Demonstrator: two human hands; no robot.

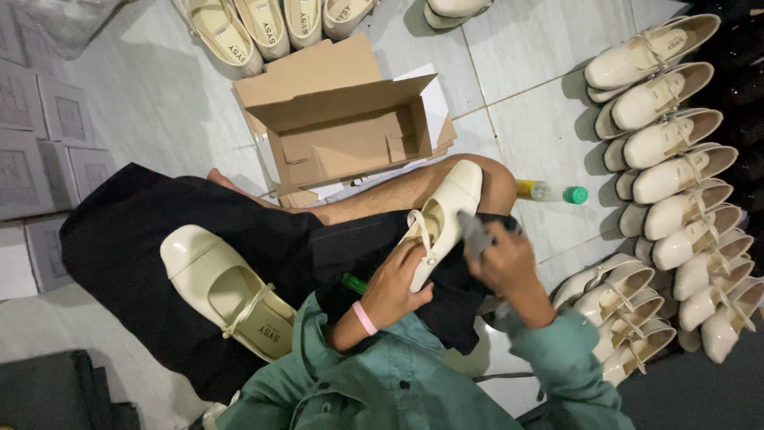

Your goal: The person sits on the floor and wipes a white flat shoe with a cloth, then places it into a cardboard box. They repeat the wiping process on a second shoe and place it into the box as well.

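Over the lap, the left hand (395, 285) gripped a cream shoe (440, 220) by its heel; the right hand (507, 267) clasped a grey cloth (473, 233) against it. Steady support and light strokes seemed best.

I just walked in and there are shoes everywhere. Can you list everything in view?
held shoe: one, cream, left hand, over lap
cloth: one, grey, right hand, against held shoe
lap shoe: one, cream, on black garment
cardboard box: one, brown, open, floor ahead
bottle: one, yellowish, green cap, lying on floor
shoe rows: many, cream, right and top
flat boxes: several, grey, left
left hand: pink wristband
right hand: teal sleeve
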